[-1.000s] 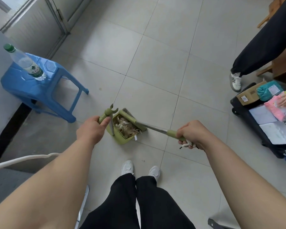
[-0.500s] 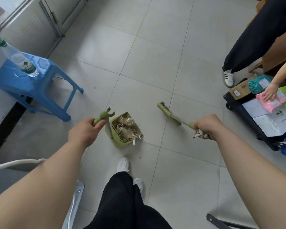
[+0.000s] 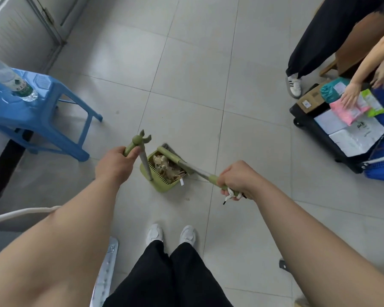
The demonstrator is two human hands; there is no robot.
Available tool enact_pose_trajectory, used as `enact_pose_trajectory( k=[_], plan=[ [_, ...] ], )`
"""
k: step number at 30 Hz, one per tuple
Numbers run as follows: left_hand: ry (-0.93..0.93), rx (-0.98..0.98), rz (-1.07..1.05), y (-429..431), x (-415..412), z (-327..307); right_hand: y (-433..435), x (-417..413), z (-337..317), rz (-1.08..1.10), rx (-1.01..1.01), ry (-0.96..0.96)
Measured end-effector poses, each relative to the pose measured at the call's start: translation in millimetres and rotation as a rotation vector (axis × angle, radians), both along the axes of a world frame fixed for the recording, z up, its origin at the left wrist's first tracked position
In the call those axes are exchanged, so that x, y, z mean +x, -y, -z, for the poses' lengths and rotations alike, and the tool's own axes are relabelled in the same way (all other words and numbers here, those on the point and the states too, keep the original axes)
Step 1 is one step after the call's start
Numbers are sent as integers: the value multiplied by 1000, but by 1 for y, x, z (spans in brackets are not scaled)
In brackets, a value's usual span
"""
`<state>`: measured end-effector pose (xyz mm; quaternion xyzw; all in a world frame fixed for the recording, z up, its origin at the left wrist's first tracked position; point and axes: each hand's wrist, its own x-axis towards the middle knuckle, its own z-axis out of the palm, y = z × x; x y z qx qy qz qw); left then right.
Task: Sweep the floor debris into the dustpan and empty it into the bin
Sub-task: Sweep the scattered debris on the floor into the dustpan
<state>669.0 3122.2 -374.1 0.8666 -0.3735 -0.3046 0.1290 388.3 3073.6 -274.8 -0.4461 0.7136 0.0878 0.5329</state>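
The green plastic dustpan (image 3: 164, 188) sits on the pale tiled floor (image 3: 186, 89) just beyond the person's white shoes (image 3: 155, 233), holding a heap of brownish debris (image 3: 164, 168). The green-headed broom (image 3: 171, 155) rests against its far right edge. The left hand (image 3: 114, 162) curls round the dustpan's upright handle, and the right hand (image 3: 237, 178) grips the broom's handle end. At far left stands a blue plastic stool (image 3: 38, 114) bearing a clear water bottle (image 3: 11, 83).

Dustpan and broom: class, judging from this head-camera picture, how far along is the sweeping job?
Done: a heap of debris lies in the green dustpan. In hand: the left hand grips the dustpan's upright handle; the right hand grips the broom, its head at the pan's open edge. Left: specks on the tile near the pan, then emptying; no bin is in view.
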Motion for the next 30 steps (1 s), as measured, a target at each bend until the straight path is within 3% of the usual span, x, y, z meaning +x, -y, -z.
enact_pose_trajectory(
  k=[16, 30],
  plan=[
    [-20, -205, -139, 0, 36, -89, 30, 6, -130, 141, -206, -31],
    [-128, -488, -280, 88, 43, -179, 89, 7, -210, 293, -554, 147]
  ],
)
